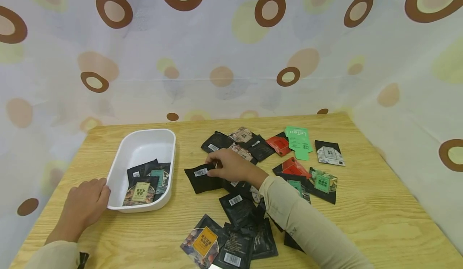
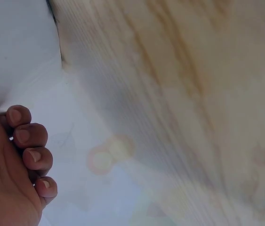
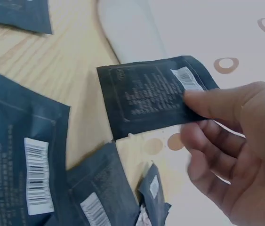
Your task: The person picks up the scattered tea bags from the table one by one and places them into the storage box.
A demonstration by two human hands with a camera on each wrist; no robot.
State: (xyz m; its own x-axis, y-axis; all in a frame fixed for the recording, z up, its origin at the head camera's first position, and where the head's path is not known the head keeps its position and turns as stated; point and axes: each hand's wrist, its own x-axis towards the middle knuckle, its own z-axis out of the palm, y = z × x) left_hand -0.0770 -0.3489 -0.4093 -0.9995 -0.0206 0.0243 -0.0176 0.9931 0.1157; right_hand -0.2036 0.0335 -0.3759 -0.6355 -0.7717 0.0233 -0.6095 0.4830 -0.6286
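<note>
My right hand [image 1: 231, 165] pinches a black tea sachet [image 3: 144, 96] between thumb and fingers, its barcode side showing. In the head view the sachet is over the left edge of the spread of sachets. At the left, my left hand [image 1: 88, 200] grips the near left corner of a white plastic basin [image 1: 146, 140], fingers curled at its rim in the left wrist view. Inside the basin lie several tea sachets, among them one with a yellow label [image 1: 140, 192] and one with a green label [image 1: 159, 175].
Several dark sachets [image 1: 236, 208] lie scattered over the middle of the wooden table [image 1: 380, 221]. An orange-labelled sachet [image 1: 205, 241] is near the front. Red sachets [image 1: 278, 144], a green LeTea card [image 1: 298, 138] and a white-and-black sachet [image 1: 330, 153] lie toward the back right.
</note>
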